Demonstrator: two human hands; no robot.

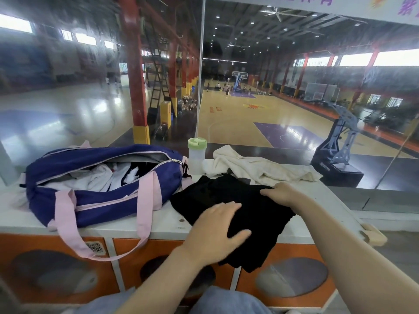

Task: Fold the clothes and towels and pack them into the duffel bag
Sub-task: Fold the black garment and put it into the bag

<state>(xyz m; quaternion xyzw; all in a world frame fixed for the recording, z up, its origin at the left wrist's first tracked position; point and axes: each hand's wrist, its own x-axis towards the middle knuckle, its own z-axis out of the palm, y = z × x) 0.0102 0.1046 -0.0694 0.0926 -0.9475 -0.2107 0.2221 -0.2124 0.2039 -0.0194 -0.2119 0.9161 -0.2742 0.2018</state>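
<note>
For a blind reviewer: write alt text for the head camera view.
Both hands, left hand and right hand, press flat on a black garment spread on a white ledge. An open blue duffel bag holding white clothes sits at left; a cream towel and a green-lidded bottle lie behind.

Left hand [217, 232]: palm down, fingers spread and extended flat, thumb splayed to the right, forearm entering from the lower centre. Right hand [280, 193]: palm down, fingers pointing left and lying flat, forearm extending from the lower right corner. The hands are apart.
</note>
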